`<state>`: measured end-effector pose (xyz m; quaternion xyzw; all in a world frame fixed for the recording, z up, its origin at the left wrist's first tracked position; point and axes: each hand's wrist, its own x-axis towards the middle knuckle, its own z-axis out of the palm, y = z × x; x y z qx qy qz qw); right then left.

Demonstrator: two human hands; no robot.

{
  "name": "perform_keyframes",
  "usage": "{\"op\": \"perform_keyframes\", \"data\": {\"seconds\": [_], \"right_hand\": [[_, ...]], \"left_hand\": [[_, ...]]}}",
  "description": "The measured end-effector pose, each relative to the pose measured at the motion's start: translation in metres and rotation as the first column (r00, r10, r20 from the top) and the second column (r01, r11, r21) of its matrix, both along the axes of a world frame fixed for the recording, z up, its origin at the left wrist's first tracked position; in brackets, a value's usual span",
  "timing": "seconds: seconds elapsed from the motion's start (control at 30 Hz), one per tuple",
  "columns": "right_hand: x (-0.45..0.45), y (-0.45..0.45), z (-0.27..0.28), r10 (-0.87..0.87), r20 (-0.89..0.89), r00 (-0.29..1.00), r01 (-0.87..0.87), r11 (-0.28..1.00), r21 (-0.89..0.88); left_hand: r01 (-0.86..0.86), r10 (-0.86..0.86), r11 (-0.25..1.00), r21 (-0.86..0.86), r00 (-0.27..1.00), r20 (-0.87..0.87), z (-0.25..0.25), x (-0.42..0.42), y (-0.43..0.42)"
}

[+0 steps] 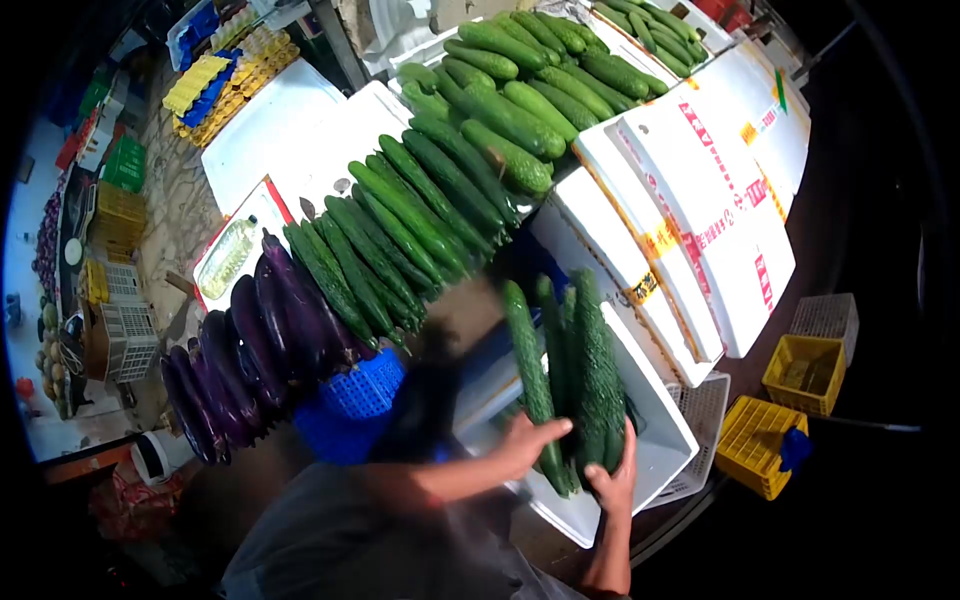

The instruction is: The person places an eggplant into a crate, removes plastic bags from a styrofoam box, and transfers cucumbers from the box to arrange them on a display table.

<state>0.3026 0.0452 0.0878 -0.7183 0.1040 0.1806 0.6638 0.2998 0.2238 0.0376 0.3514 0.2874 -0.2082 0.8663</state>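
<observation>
Several long, bumpy green cucumbers (600, 375) stand upright in a bunch over a white foam box (655, 420). My left hand (528, 445) is closed around the lower part of the bunch on the left side, its thumb lying across the front. From the right, my right hand (615, 475) wraps the lower end of the thickest cucumbers, thumb in front and fingers behind. More green shows inside the box behind my hands, partly hidden by them. Beyond the bunch, a long row of cucumbers (400, 225) lies side by side on the stall.
Purple eggplants (255, 340) lie left of the cucumber row, above a blue basket (365, 388). Thick, lighter green cucumbers (515, 120) fill the far end. White foam lids (700, 200) lean at right, with yellow crates (755, 445) on the ground. Egg trays (240, 85) sit at the upper left.
</observation>
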Motion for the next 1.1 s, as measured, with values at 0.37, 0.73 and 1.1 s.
{"op": "perform_keyframes", "data": {"seconds": [0.37, 0.73, 1.1], "right_hand": [[0.261, 0.243, -0.049, 0.581, 0.207, 0.787, -0.598, 0.801, 0.029], [0.311, 0.285, -0.065, 0.675, 0.105, 0.731, -0.559, 0.680, -0.475], [0.324, 0.261, -0.101, 0.537, 0.233, 0.811, -0.362, 0.773, -0.521]], "left_hand": [[-0.626, 0.621, 0.779, -0.008, 0.771, 0.141, 0.032, 0.166, 0.227], [-0.609, 0.617, 0.782, 0.132, 0.787, -0.020, -0.050, 0.208, 0.265], [-0.636, 0.681, 0.715, 0.292, 0.727, -0.084, -0.061, 0.171, 0.274]]}}
